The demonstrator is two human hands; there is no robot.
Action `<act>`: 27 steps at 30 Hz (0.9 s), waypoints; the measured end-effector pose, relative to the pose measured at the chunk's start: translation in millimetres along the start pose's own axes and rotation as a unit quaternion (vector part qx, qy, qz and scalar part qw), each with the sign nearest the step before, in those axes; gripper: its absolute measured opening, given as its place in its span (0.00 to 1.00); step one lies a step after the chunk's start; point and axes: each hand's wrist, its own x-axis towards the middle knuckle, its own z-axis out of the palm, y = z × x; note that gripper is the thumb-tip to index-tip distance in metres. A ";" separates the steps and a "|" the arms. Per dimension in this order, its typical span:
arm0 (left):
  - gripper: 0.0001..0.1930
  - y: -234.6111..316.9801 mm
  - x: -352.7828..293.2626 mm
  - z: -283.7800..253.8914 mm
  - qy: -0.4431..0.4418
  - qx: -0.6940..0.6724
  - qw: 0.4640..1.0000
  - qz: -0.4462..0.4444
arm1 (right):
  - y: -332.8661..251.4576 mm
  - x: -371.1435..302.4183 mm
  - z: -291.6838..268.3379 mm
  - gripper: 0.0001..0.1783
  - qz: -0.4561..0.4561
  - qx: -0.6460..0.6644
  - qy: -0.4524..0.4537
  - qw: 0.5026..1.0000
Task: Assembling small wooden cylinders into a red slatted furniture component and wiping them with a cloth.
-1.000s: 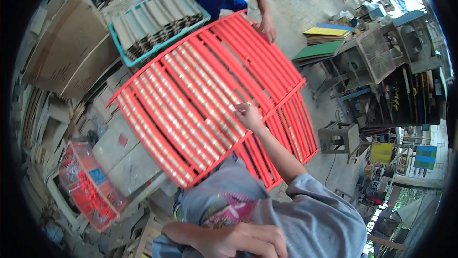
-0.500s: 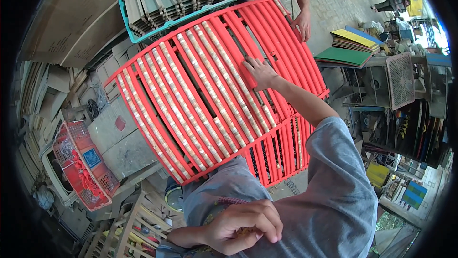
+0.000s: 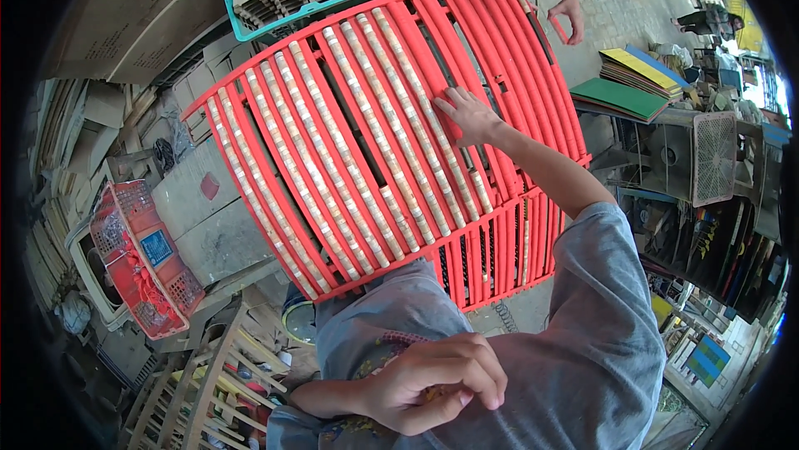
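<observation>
1. Right now, the red rack (image 3: 533, 76) lies in front of the person, its near edge at the legs (image 3: 379, 292) and its far edge just beside a teal crate (image 3: 333, 4). Rows of small pale pieces (image 3: 391, 84) lie along it; a bump against the crate could jar them loose.

2. The right hand (image 3: 474, 117) lies palm down on the rack, just right of most rows, its fingers spread and grasping nothing that shows. A careless sideways sweep could knock pieces out of line; pressing too hard might tilt the rack.

3. The left hand (image 3: 441, 383) is half curled before the shirt (image 3: 574, 342), well apart from the rack. Whether its fingers hold anything cannot be told; if they do, a slack curl could spill it.

4. A co-worker's hand (image 3: 568, 17) is near the far right corner, contact unclear. A tug there could shift the rack under the right hand.

5. Dark gaps show in the rack, so stray pieces could probably drop through.
</observation>
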 end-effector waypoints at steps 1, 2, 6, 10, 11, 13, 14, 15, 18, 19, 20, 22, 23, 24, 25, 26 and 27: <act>0.08 -0.4 -0.5 -0.6 0.006 -0.003 1.000 -0.009 | 2.6 0.4 4.2 0.61 0.000 0.000 0.000 1.000; 0.08 -0.8 -0.5 -0.9 0.012 -0.007 1.000 -0.017 | 6.1 1.0 10.3 0.62 -0.006 0.002 0.011 1.000; 0.08 -2.3 0.2 -2.2 0.016 -0.009 1.000 -0.013 | 7.0 0.3 13.5 0.61 -0.019 0.024 0.020 0.999; 0.08 -1.8 -3.4 -2.6 0.020 0.002 1.000 -0.016 | 14.0 -3.8 15.0 0.60 -0.031 0.018 0.022 0.999; 0.08 -1.9 -4.7 -3.1 0.024 0.005 1.000 -0.016 | 14.6 -5.8 15.1 0.60 -0.031 0.015 0.022 0.999; 0.08 -0.7 -6.9 -4.6 0.029 0.012 0.999 -0.023 | 15.2 -9.4 14.1 0.60 -0.033 0.012 0.023 0.999; 0.08 -0.3 -7.8 -6.0 0.033 0.019 0.999 -0.031 | 16.2 -12.3 14.2 0.59 -0.036 0.032 0.037 0.998; 0.08 -0.8 -8.9 -8.6 0.035 0.020 0.999 -0.030 | 15.0 -15.3 11.4 0.59 -0.040 0.051 0.051 0.997; 0.08 -8.1 -8.7 -31.5 0.064 0.123 0.990 -0.015 | 10.4 -42.9 0.3 0.59 -0.030 0.129 0.115 0.984; 0.08 -20.3 -12.0 -42.7 0.106 0.166 0.980 -0.006 | -0.6 -55.0 -9.9 0.59 -0.030 0.130 0.116 0.984; 0.11 -31.7 -9.9 -66.3 0.104 0.224 0.969 0.020 | -16.6 -70.4 -23.0 0.58 -0.043 0.188 0.182 0.964; 0.24 -56.1 -3.4 -106.3 0.160 0.353 0.921 0.046 | -51.5 -101.0 -49.0 0.58 -0.060 0.282 0.262 0.921; 0.33 -60.8 1.1 -118.1 0.173 0.382 0.906 0.048 | -70.9 -116.8 -62.4 0.59 -0.064 0.322 0.277 0.903; 0.42 -65.3 6.2 -125.9 0.182 0.409 0.893 0.049 | -85.4 -132.4 -73.5 0.59 -0.060 0.322 0.276 0.904; 0.42 -64.1 9.2 -125.6 0.183 0.410 0.892 0.046 | -102.5 -145.2 -84.9 0.59 -0.103 0.441 0.284 0.845; 0.48 -66.5 13.2 -124.2 0.174 0.362 0.914 0.054 | -119.5 -157.3 -87.9 0.60 -0.138 0.548 0.288 0.773; 0.55 -66.1 14.6 -120.3 0.166 0.315 0.932 0.063 | -138.7 -166.3 -87.7 0.61 -0.160 0.638 0.311 0.686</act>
